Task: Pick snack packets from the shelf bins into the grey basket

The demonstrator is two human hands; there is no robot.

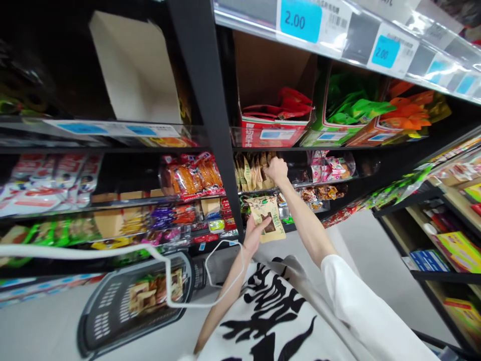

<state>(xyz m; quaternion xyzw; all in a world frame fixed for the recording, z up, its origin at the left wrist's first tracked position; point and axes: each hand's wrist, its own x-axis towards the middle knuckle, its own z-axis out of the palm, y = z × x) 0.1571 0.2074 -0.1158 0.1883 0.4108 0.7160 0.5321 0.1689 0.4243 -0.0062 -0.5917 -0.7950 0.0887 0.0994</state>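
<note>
My left hand point(253, 233) is closed on a tan snack packet point(277, 230) with a small window and green print, the thumb lying across its front. It is in front of the lower shelf edge. Higher up, my right hand point(277, 169) reaches onto the shelf, its fingers curled at the right end of a row of similar tan packets point(253, 171). It seems to grip the top of one of them; the fingertips are partly hidden.
A grey shopping basket point(108, 301) with several packets in it stands on the floor at lower left. A white cord or strap point(112, 249) crosses the view. Above are boxes of red point(278, 106), green point(356, 106) and orange packets point(408, 114). A dark shelf post point(210, 100) rises left of my hands.
</note>
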